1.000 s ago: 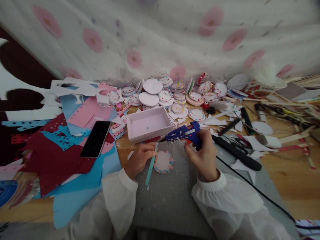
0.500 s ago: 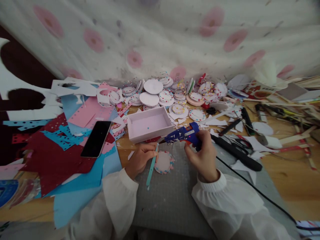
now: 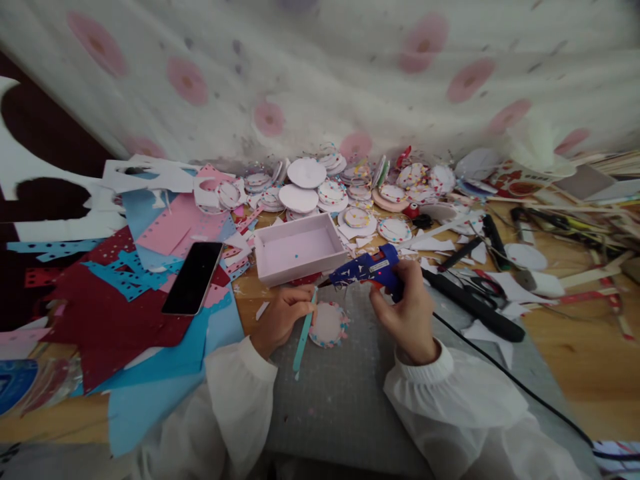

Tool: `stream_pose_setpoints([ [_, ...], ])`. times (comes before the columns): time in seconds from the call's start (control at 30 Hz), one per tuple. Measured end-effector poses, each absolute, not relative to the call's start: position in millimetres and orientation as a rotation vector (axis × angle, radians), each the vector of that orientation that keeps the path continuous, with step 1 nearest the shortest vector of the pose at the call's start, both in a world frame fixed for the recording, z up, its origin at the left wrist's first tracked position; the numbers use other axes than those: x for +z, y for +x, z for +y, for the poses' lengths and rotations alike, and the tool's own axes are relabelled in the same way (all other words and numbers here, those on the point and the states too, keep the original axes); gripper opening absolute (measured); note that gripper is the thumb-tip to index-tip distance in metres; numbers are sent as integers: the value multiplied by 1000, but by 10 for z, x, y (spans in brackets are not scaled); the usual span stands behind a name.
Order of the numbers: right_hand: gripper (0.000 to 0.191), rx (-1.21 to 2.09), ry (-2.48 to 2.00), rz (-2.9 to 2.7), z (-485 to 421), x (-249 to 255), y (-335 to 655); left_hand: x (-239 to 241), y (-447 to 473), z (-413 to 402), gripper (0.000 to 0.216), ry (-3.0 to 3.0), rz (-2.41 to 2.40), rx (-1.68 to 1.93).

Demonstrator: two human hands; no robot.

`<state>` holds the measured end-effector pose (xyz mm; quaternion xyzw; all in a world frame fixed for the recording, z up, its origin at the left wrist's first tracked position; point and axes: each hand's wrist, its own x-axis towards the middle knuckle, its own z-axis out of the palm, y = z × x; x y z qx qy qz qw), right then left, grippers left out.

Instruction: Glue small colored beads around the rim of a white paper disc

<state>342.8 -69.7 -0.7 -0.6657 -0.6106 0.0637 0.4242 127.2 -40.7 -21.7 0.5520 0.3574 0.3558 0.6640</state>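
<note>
Between its thumb and fingers, my left hand [image 3: 285,317] pinches a narrow teal paper strip [image 3: 302,347] that slants down toward me. My right hand [image 3: 409,310] is wrapped round the grip of a blue hot glue gun [image 3: 367,268]. The gun points left, its nozzle close to the strip's upper end; whether they touch I cannot tell. Just right of the strip lies a round white disc [image 3: 329,325] edged with small pink and blue pieces, on the grey cutting mat [image 3: 345,407]. My left fingertips are right beside this disc.
Behind my hands stands a white open box [image 3: 300,248]. A phone [image 3: 193,278] lies on coloured paper sheets [image 3: 130,333] at left. Stacked decorated discs [image 3: 306,173] line the back. Scissors [image 3: 485,287], a black-handled tool [image 3: 475,307] and the gun's cord [image 3: 515,383] are at right.
</note>
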Motion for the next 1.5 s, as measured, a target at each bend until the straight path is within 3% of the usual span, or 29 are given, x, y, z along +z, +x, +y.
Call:
stream_pose_setpoints([
  [0.8,30,92,-1698,-1575,-703,-55,3430,-206,1259,-405,27,1291,792,808],
  [1.3,42,-3,-2385,-1676,-557,-124,3652,-155,1291,-410,32,1223,782,866],
  [1.4,45,-122,-2226,-1592,-552,-120,3639,-151,1296,-413,32,1196,795,888],
  [1.5,28,-100,-1663,-1650,-588,-21,3575,-154,1310,-412,32,1164,810,910],
])
